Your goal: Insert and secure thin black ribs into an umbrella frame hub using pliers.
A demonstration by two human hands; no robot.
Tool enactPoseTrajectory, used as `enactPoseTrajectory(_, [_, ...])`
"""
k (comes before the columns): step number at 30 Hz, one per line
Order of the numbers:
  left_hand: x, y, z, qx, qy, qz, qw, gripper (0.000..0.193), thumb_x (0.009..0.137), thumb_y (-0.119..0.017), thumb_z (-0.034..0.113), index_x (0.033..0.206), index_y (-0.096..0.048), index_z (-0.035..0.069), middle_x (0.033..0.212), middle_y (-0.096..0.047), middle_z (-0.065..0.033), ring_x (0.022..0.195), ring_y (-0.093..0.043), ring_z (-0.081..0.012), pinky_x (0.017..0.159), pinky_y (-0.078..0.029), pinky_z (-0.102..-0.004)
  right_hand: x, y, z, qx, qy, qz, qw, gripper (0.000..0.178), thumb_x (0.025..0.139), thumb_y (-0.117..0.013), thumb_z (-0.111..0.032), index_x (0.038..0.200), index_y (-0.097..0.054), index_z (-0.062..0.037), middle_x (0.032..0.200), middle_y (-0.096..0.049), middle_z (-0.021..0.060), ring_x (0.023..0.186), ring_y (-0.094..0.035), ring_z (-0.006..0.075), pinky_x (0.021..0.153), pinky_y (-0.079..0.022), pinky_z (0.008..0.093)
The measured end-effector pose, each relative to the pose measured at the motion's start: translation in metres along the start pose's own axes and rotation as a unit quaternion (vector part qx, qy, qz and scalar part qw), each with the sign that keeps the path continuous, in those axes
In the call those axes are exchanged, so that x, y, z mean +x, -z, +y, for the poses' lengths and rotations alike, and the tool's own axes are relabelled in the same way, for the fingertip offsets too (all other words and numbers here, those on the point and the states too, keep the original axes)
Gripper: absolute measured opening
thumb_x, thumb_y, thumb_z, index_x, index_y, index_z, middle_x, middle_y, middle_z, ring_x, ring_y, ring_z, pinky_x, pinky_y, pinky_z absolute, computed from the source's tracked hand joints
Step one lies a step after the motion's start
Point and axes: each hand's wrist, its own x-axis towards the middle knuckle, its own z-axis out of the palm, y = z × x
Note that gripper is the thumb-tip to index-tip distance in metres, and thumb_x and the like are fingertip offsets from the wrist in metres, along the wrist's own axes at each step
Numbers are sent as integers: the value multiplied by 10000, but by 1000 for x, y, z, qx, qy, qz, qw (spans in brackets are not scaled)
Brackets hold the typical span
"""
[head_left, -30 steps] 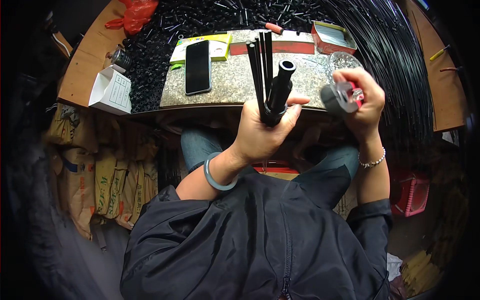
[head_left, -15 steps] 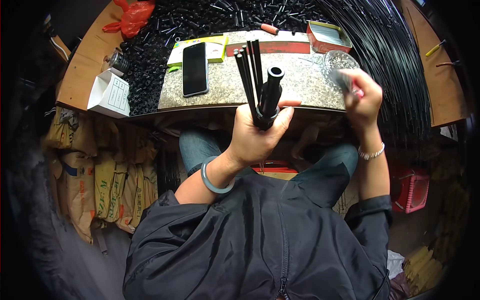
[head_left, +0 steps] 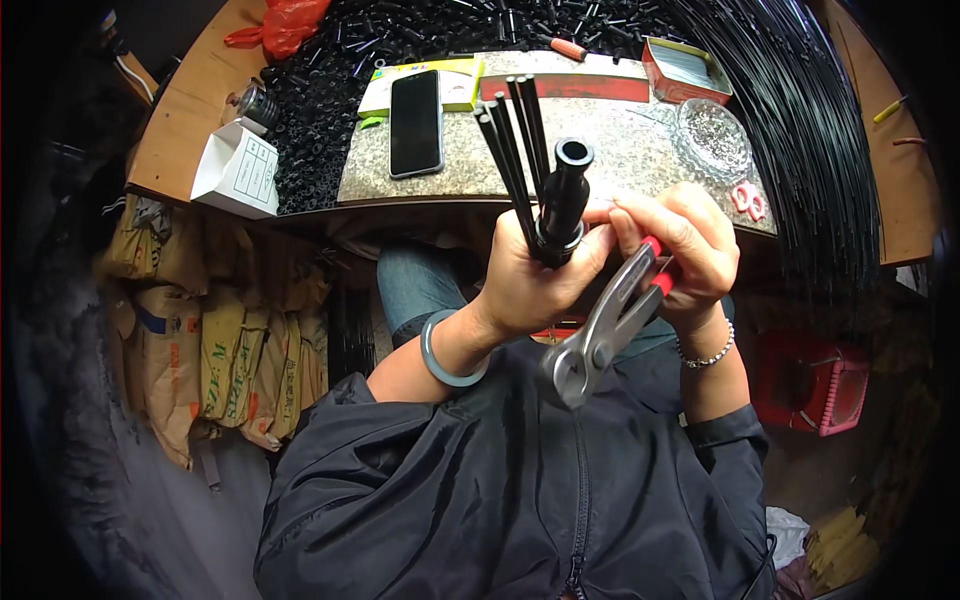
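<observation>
The left hand point(head_left: 535, 275) is covering the lower ends of the black rods point(head_left: 506, 165). The right hand point(head_left: 692, 250) is partly hiding the handle ends of the pliers point(head_left: 602, 353). The top edge is cutting off the red bag point(head_left: 292, 27) and the long strands point(head_left: 790, 140). The bits point(head_left: 712, 133) inside the glass dish point(head_left: 738, 165) are appearing too small to identify.

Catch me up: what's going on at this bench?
A person's left hand grips a black tube and several thin black rods. The right hand holds red-handled pliers, their head clear of the tube. Both hands are close together beside the tube; whether anything is pinched there is too small to tell. Ahead, a clear dish sits on the speckled board.
</observation>
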Motion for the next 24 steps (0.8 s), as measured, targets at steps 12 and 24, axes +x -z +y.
enactPoseTrajectory(12, [1, 5, 6, 56, -111, -46, 991, 87, 728, -622, 5, 800, -636, -42, 930, -655, -165, 792, -631, -140, 675, -513, -271, 8, -10, -15, 21, 48, -12, 999, 179, 659, -682, -154, 772, -611, -35, 602, -560, 35, 559, -574, 189, 502, -413, 273])
enactPoseTrajectory(24, [1, 10, -4, 37, -112, -76, 990, 287, 787, -630, 110, 980, -568, -92, 901, -640, -155, 724, -608, -122, 621, -495, -248, 8, -12, -18, 36, 33, 3, 999, 148, 697, -689, -138, 756, -596, -40, 613, -578, 38, 598, -613, 197, 512, -437, 268])
